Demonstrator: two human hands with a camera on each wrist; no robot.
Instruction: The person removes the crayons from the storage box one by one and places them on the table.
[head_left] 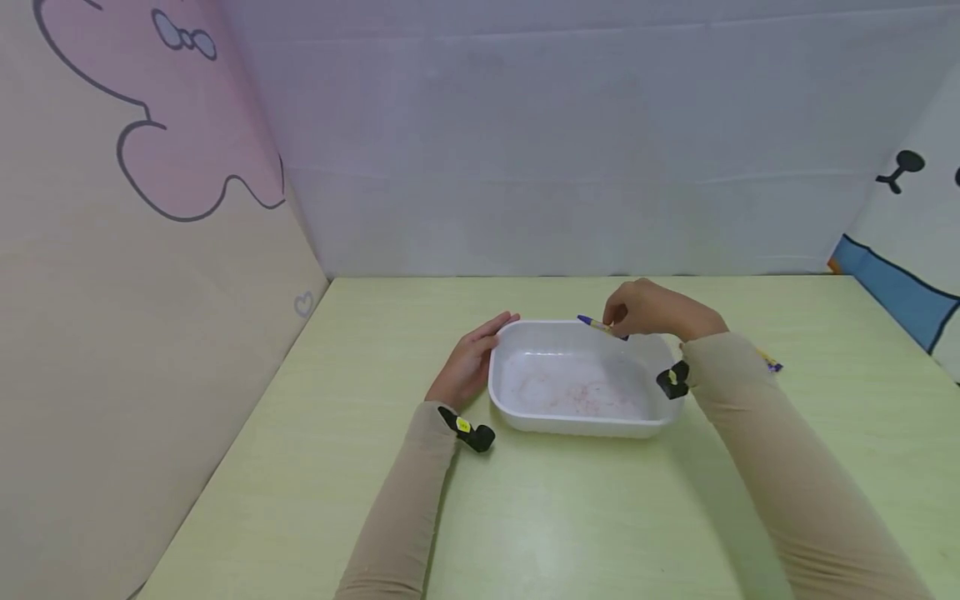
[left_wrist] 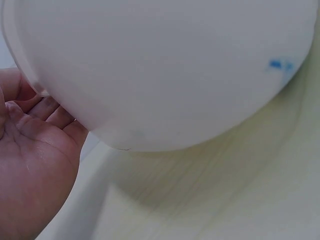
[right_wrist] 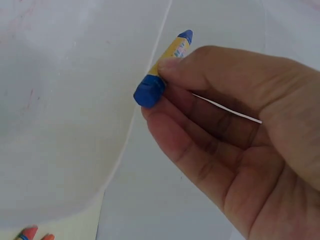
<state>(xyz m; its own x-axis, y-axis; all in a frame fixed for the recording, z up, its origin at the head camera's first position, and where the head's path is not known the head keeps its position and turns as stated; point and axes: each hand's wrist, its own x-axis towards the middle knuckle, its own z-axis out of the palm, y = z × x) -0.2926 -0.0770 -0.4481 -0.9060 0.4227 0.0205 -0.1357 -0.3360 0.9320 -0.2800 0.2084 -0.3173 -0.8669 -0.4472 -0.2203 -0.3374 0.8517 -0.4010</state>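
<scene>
A white rectangular plastic tub (head_left: 592,423) stands on the table, with reddish marks on its inner bottom. At its left end, my left hand (head_left: 468,358) holds the wall, thumb by the rim; in the left wrist view, the tub's wall hides the fingertips of the left hand (left_wrist: 40,150). Over the tub's far rim, my right hand (head_left: 637,308) pinches a blue crayon (head_left: 592,322) in a yellow wrapper. Up close, the crayon (right_wrist: 150,90) sits between the thumb and fingertips of the right hand (right_wrist: 225,125), its pointed tip facing away.
Beside the right sleeve, the end of a yellow and purple-blue crayon (head_left: 771,362) shows on the table. In the right wrist view, a red crayon (right_wrist: 27,233) and an orange tip (right_wrist: 48,237) appear near the tub. Printed cloth walls (head_left: 600,150) border the table.
</scene>
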